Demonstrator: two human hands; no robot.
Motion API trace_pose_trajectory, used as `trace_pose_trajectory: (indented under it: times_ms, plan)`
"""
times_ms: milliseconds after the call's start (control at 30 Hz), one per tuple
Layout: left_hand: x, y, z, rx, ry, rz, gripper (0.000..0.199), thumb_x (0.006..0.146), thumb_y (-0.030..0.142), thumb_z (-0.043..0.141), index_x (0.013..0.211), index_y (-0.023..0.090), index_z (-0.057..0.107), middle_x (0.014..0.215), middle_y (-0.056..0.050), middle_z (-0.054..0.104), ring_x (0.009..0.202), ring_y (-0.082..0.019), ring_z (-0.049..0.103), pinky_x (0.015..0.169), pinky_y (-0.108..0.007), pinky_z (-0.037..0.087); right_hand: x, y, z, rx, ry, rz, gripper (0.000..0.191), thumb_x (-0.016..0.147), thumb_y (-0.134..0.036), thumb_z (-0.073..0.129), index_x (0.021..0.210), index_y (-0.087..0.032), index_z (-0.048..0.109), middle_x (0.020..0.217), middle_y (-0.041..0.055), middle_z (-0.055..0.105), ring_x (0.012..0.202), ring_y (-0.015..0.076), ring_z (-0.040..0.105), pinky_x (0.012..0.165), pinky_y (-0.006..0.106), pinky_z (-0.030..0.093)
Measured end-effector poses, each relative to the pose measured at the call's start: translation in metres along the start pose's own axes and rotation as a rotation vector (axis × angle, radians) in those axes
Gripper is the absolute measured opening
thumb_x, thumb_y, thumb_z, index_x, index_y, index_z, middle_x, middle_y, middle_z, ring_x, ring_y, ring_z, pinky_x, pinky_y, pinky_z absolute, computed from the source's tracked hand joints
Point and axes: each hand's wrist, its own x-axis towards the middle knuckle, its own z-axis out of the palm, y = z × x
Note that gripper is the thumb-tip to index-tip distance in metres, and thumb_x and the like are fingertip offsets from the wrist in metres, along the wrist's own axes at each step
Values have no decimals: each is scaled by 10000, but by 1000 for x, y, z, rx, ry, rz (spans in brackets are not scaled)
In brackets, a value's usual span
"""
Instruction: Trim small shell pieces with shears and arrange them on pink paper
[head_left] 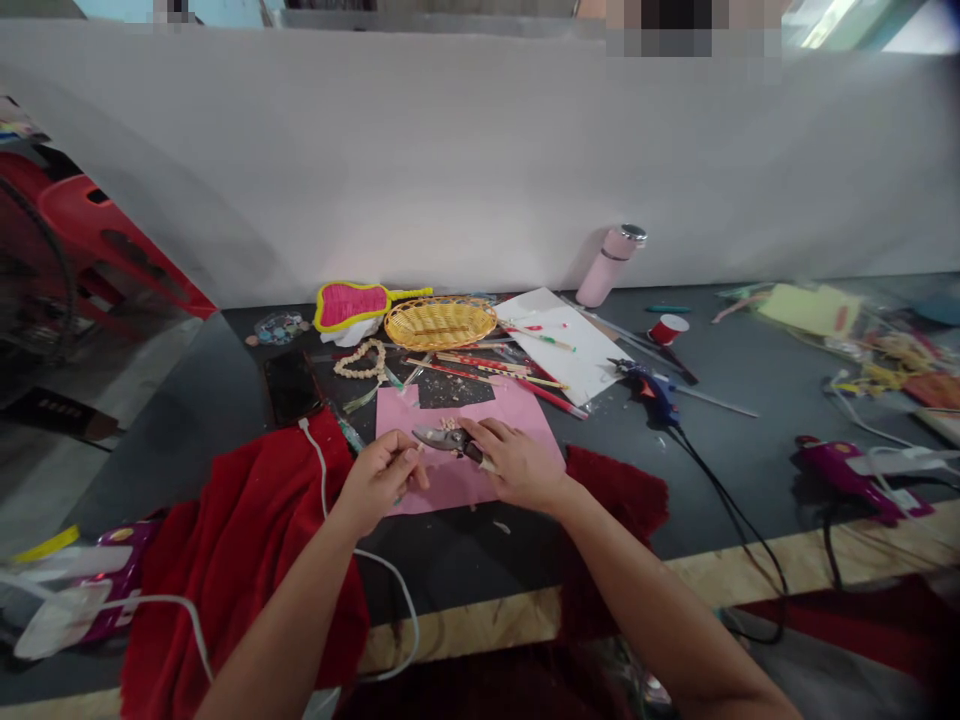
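Note:
My right hand [517, 462] is wrapped round the handles of a pair of pruning shears [441, 438], whose blades point left. Close to the blade tips, the fingertips of my left hand [382, 472] are pinched together; a small pale piece seems to show there, too small to name. Both hands are over a pink sheet of paper [457, 490] on the dark table. Several short pale wooden bits [448, 424] lie by the blades. Just beyond the sheet are several chopsticks [457, 368] with red patterns and a heart-shaped loop of wooden pieces [360, 360].
A yellow wicker basket [441, 325], white paper [562, 350] and a pink bottle [609, 268] stand toward the back partition. On the right is a blue glue gun [649, 392] with its cord. Red cloth [247, 540] and a phone [292, 388] lie left.

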Motion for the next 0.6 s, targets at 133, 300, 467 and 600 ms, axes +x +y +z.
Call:
trace_pose_trajectory:
  times_ms: [133, 300, 467, 600]
  plan:
    - [0, 3, -4, -45, -63, -96, 349, 767, 484, 610, 740, 169, 463, 508, -4, 615, 342, -39, 338, 374, -164, 190, -1, 2, 0, 50, 3, -45, 687, 807, -176, 475, 1439, -201, 208, 1244, 113, 498, 1113, 228, 484, 924, 353, 407]
    - [-2, 6, -6, -119, -92, -182, 375, 732, 489, 647, 723, 171, 448, 465, 12, 582, 312, -17, 261, 354, -155, 134, -1, 2, 1, 59, -13, -55, 669, 807, -182, 474, 1433, -192, 237, 1141, 103, 550, 1020, 219, 531, 889, 337, 415]
    - [0, 3, -5, -150, -78, -178, 351, 752, 471, 628, 728, 177, 438, 481, 19, 584, 296, -5, 212, 346, -151, 116, -2, -2, -1, 20, -55, 0, 686, 818, -192, 482, 1443, -228, 202, 1085, 85, 569, 922, 200, 572, 800, 292, 430]
    - [3, 0, -4, -95, -31, -91, 310, 792, 452, 590, 747, 165, 480, 587, -11, 638, 320, -12, 267, 354, -153, 166, -2, -4, -2, 13, -56, 63, 618, 862, -239, 465, 1430, -236, 224, 1105, 91, 571, 927, 202, 581, 772, 279, 431]
